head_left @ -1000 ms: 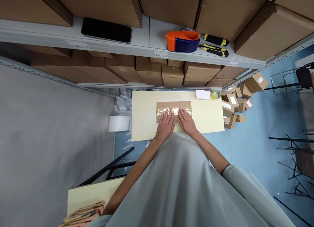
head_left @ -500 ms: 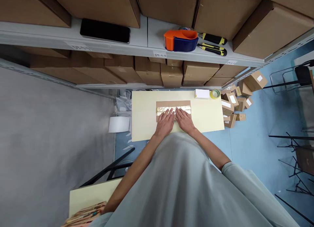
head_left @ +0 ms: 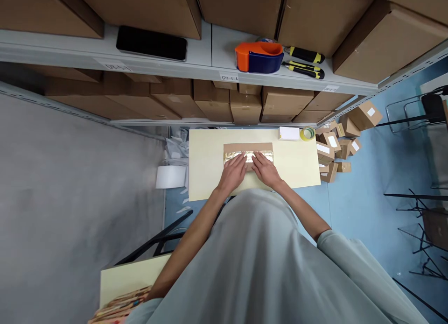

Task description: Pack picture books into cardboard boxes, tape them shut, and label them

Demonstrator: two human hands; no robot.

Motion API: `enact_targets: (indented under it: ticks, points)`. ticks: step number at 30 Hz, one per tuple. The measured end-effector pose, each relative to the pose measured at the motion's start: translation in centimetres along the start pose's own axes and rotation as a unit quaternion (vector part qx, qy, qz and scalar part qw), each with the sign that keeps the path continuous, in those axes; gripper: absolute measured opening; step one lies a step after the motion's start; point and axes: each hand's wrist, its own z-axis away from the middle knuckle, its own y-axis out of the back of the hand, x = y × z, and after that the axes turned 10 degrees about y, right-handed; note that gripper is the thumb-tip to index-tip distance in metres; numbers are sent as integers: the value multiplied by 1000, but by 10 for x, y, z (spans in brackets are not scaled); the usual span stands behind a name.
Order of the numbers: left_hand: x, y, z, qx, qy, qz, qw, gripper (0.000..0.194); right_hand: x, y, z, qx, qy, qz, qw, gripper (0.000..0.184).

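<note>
A brown cardboard box [head_left: 248,146] lies on the pale yellow table [head_left: 206,174], with a strip of shiny clear packing tape [head_left: 249,157] along its top. My left hand [head_left: 234,171] rests on the left part of the box, fingers stretched out over the tape. On the right part lies my right hand [head_left: 266,169], also flat with its fingers extended. A small gap separates the two hands, and neither holds anything. Part of the box's near side is hidden under them.
At the table's back right are a white box [head_left: 289,133] and a tape roll [head_left: 307,134]. The shelf [head_left: 224,67] above bears a phone [head_left: 151,43], an orange-blue tape dispenser [head_left: 259,58] and utility knives [head_left: 304,62]. Small cartons [head_left: 331,139] are heaped on the right.
Both hands have shifted slightly on the box, and the gap between their fingertips is wider, with the right hand a little farther right.
</note>
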Motion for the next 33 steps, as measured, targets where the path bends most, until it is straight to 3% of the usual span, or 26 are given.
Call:
enact_targets:
  ticks: [2, 5, 8, 11, 13, 17, 20, 24, 27, 30, 33]
  points:
    - [-15, 6, -2, 54, 36, 50, 997, 53, 13, 1, 5, 64, -43, -31, 997, 58]
    - [-43, 11, -2, 131, 175, 122, 968, 61, 36, 1, 15, 152, -151, -96, 972, 71]
    - [-62, 8, 2, 82, 293, 205, 930, 66, 52, -4, 22, 162, -229, -206, 938, 80]
    - [-67, -2, 8, 24, 280, 263, 923, 64, 58, -8, 25, 170, -238, -312, 904, 77]
    - [-67, -9, 11, 32, 280, 312, 908, 67, 60, -8, 26, 196, -236, -374, 875, 77]
    - [-70, -22, 9, 66, 368, 372, 850, 70, 72, -2, 36, 227, -222, -460, 829, 75]
    - [-70, -30, 5, 44, 391, 359, 847, 69, 89, 8, 48, 230, -251, -472, 813, 77]
    - [-53, -38, 3, -4, 349, 389, 853, 73, 98, 28, 62, 288, -326, -323, 840, 89]
    - [-33, -36, 4, -30, 306, 423, 852, 79, 75, 42, 66, 319, -257, -221, 885, 80]
    - [-12, -31, 5, -49, 277, 445, 850, 82, 38, 50, 61, 265, -179, -226, 920, 72]
    - [7, -22, 4, -46, 244, 420, 873, 76, 11, 52, 55, 227, -171, -233, 930, 79]
